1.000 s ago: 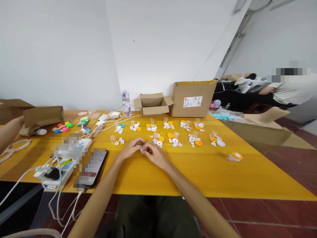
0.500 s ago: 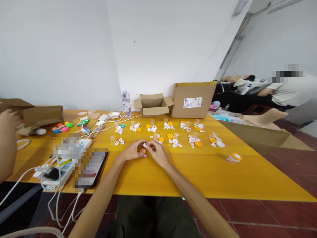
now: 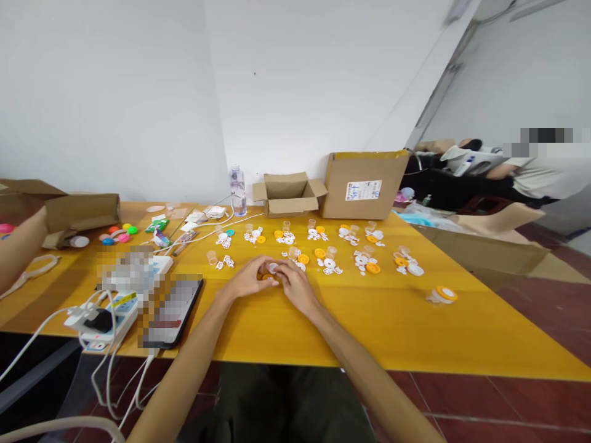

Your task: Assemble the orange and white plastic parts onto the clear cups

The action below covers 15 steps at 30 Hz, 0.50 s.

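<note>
In the head view my left hand curls around an orange round lid just above the table, its edge partly hidden by the fingers. My right hand pinches a small white disc over that lid; whether the disc touches it I cannot tell. Just beyond my hands lie an orange ring and small white pieces with dark spots. A clear cup stands behind my left hand, next to spotted white pieces.
Groups of clear cups, orange lids and white parts run across the table. An orange-capped jar lies at right. A phone and power strip sit at left. Cardboard boxes line the back. Another person's arm reaches in at left.
The white disc has tipped from upright to flatter over the orange lid. My right fingers have closed in around it. The other person's arm at far left has moved.
</note>
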{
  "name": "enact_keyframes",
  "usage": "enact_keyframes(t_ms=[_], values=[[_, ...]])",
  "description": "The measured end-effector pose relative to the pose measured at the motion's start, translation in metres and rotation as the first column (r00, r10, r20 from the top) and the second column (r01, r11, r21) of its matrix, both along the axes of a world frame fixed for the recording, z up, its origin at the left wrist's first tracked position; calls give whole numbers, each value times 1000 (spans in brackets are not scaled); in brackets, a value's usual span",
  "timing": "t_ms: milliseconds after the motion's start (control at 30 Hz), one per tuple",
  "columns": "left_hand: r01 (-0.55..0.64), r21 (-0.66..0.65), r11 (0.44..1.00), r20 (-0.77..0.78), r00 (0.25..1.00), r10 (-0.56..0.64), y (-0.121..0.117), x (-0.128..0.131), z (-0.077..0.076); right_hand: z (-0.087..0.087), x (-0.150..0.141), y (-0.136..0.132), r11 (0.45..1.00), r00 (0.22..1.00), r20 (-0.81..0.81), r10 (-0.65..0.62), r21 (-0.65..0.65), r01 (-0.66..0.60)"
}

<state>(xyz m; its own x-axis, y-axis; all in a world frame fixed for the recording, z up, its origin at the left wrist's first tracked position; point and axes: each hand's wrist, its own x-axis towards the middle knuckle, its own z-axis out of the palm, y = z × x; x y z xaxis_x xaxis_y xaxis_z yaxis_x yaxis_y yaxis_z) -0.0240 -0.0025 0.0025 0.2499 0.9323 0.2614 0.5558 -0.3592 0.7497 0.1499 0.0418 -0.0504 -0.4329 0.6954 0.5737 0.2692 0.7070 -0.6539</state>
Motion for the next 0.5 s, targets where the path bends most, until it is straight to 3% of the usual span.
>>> enact_keyframes(t_ms=[167,333,500], values=[[-42,166,985,-59,997,53,-2,-2,9,5,-1,-2,996,996,-41,77,-31,-78],[-46,157,987,-224,971,81,1,-6,7,11,0,-6,991,995,-31,96,-88,-99],[-125,212,969,-309,932,188,2,-9,4,18,2,-12,994,994,40,101,-35,-99]])
